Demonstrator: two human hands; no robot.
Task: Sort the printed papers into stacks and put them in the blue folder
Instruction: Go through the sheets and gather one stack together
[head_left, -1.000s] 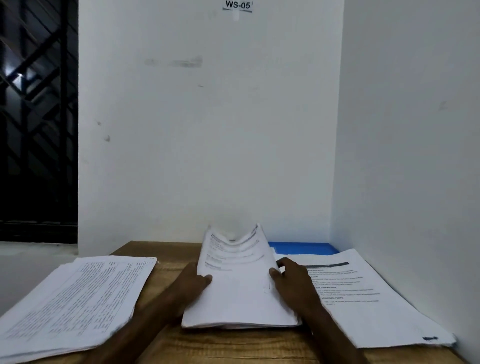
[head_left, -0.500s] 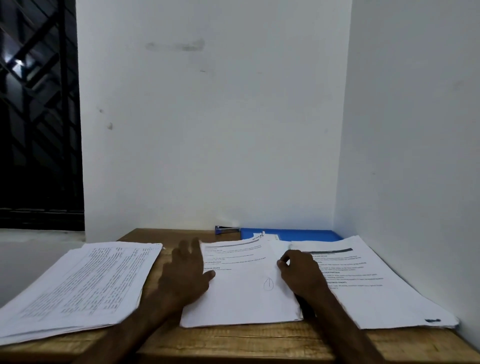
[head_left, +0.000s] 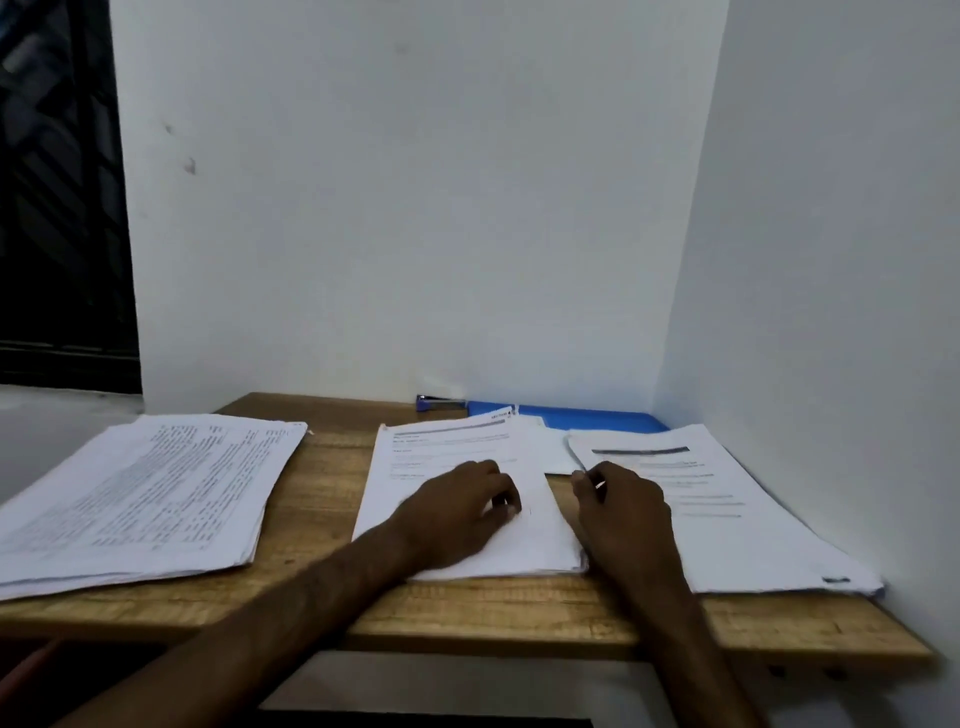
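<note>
My left hand lies loosely curled on the middle stack, holding nothing. My right hand is at the edge of the right stack, grip unclear. I'd square each pile before reaching for the blue folder at the back of the table.

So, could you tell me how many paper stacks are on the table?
3: left stack, middle stack under left hand, right stack by wall; more may be hidden.

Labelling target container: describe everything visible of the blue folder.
The flat blue plastic-looking folder lies on the wooden table at its far right corner, against the wall. Only a thin strip shows; the middle paper stack and right paper stack cover its near part. A blue stapler-like object sits at its left end. Left hand and right hand are off it.
</note>
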